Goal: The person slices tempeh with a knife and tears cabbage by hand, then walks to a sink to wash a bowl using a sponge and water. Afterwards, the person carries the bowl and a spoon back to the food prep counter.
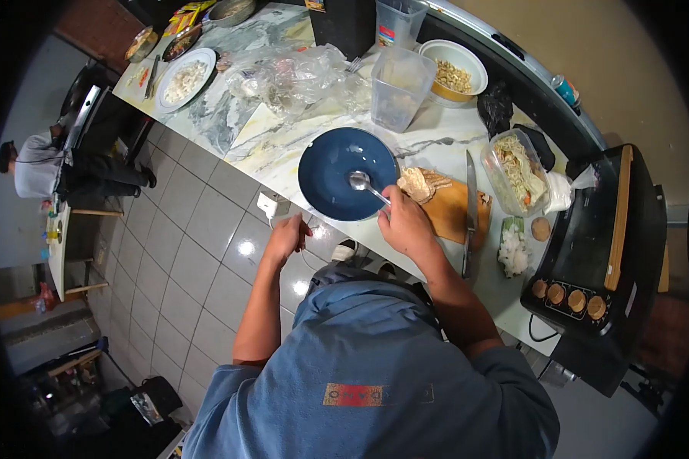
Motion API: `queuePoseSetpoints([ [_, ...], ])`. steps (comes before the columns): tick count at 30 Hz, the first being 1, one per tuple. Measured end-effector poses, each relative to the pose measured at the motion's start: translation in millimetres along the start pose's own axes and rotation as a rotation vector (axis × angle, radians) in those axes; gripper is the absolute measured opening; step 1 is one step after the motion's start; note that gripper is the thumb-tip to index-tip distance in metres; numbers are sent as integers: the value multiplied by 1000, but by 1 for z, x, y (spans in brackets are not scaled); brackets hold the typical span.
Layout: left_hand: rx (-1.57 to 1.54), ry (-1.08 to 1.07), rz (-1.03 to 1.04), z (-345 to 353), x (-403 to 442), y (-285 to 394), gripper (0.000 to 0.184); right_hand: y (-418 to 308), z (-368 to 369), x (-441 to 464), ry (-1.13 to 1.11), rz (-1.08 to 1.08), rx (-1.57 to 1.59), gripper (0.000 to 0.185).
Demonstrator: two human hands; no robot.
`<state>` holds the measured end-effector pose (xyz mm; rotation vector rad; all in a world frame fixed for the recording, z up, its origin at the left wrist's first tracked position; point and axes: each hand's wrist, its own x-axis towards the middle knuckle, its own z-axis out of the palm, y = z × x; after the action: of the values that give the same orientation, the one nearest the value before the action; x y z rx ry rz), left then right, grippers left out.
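Note:
My right hand (408, 222) is closed round the handle of a metal spoon (360, 180). The spoon's bowl is over the inside of a dark blue bowl (325, 191), which stands near the counter's front edge. My left hand (285, 237) is loosely closed in front of the counter, left of the bowl; whatever its fingers hold, if anything, is hidden. Just above that hand is a small white box (271, 204) with a thin cable. A pale, lumpy piece of food (417, 183) lies on the wooden cutting board (445, 206), right of the bowl. Beside it rests a long knife (471, 199).
Farther back stand a clear plastic container (396, 96), a white bowl of chopped food (467, 65) and crumpled plastic bags (298, 76). A plate of white pieces (185, 80) is left. Right are a food tub (517, 170) and a black toaster oven (589, 237). Another person (38, 164) stands far left.

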<state>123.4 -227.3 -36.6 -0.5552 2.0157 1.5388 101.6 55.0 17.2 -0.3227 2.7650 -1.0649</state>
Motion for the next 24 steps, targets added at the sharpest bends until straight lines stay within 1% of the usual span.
queuePoseSetpoints([
  [1,-7,6,5,0,-2,0,54,3,2,-1,-1,1,3,37],
  [3,98,-105,-20,2,-5,2,54,5,3,-1,-6,-16,3,38],
  [6,130,-115,-17,10,-8,0,51,2,1,-5,12,-23,-20,41],
  [8,100,-97,-32,15,-12,1,48,-5,-8,-11,119,-46,-149,39],
  [9,116,-117,-31,19,-14,1,47,-4,-10,-14,112,-62,-146,39],
  [10,132,-137,-31,21,-16,-1,46,-1,-13,-18,169,-58,-150,37],
  [11,139,-162,-56,21,-12,-10,39,2,-16,-21,229,-53,-152,35],
  [12,135,-149,-58,23,-15,-10,39,5,-19,-24,224,-65,-147,35],
  [14,157,-149,-56,32,-22,-11,36,14,-26,-34,306,-64,-153,33],
  [16,140,-134,-60,40,-31,-9,37,23,-35,-48,326,-61,-146,33],
  [18,125,-119,-61,49,-42,-5,40,36,-43,-61,395,-55,-55,31],
  [19,124,-141,-62,53,-47,-3,42,38,-48,-70,396,4,-26,30],
  [21,124,-159,-65,63,-54,-5,43,49,-56,-84,411,14,-27,29],
  [23,228,-160,-10,73,-60,-11,45,56,-64,-96,424,29,-30,28],
  [24,232,-159,-12,78,-66,-8,45,58,-68,-102,400,94,33,27],
])
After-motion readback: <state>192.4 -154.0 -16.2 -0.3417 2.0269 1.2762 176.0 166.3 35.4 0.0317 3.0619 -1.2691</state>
